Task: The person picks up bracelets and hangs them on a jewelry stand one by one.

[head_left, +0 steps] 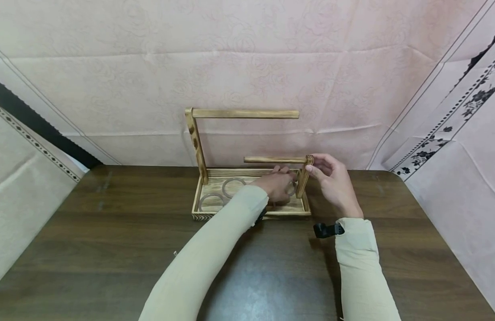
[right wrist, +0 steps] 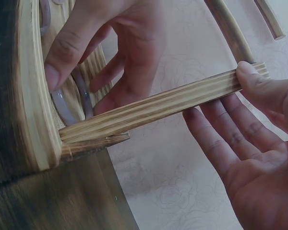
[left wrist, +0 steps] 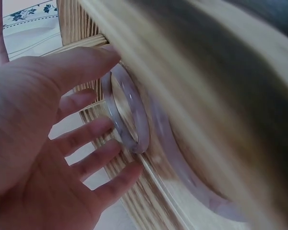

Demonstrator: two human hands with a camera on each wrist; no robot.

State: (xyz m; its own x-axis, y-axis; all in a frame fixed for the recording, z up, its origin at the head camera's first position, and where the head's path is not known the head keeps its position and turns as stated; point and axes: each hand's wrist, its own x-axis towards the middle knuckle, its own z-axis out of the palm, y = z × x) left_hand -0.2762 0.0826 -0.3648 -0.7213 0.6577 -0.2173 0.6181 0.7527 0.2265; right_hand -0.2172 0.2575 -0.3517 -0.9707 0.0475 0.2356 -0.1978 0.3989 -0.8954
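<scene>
A wooden stand has a shallow tray [head_left: 219, 216] holding several pale, translucent bangles [head_left: 211, 201]. My left hand [head_left: 276, 183] reaches into the tray's right end. Its thumb tip overlaps the top of one bangle [left wrist: 140, 120], while its fairly straight, spread fingers lie beside the ring's lower edge. Another bangle [left wrist: 175, 160] lies close by. My right hand [head_left: 332, 180] pinches the short striped post [right wrist: 153, 108] near its top between thumb and fingers. A round wooden bar [head_left: 273, 160] extends left from that post.
On the stand's left, a taller post [head_left: 197, 147] carries a longer, higher bar [head_left: 245, 114]. The stand sits at the back of a brown wooden table [head_left: 123, 249], close to a pale patterned cloth [head_left: 247, 80]. A dark wrist strap [head_left: 328, 230] is on the right wrist.
</scene>
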